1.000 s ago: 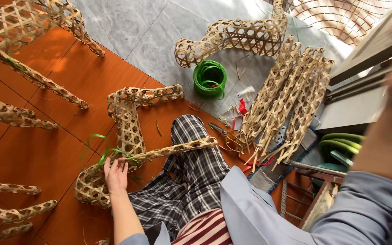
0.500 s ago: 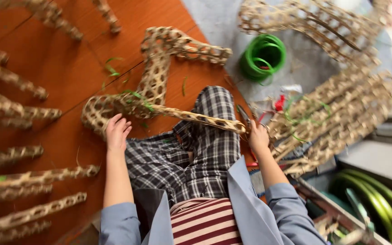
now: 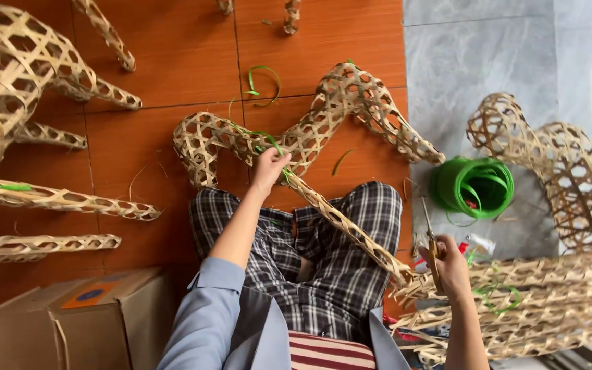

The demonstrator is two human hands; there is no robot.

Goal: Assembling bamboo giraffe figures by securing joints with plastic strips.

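Your left hand gripped the woven bamboo frame where it lay on the orange floor before your knees, one long leg slanting across your lap. Your right hand clasped scissors beside the green strap coil.

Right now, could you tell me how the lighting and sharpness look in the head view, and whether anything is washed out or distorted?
Head view: mostly sharp and evenly daylit; the left hand on the woven bamboo frame is crisp, as is the right hand with the scissors. The grey floor tiles wash out toward the upper right. Wide-angle distortion stretches the edges, and the cardboard box lies in soft shade.
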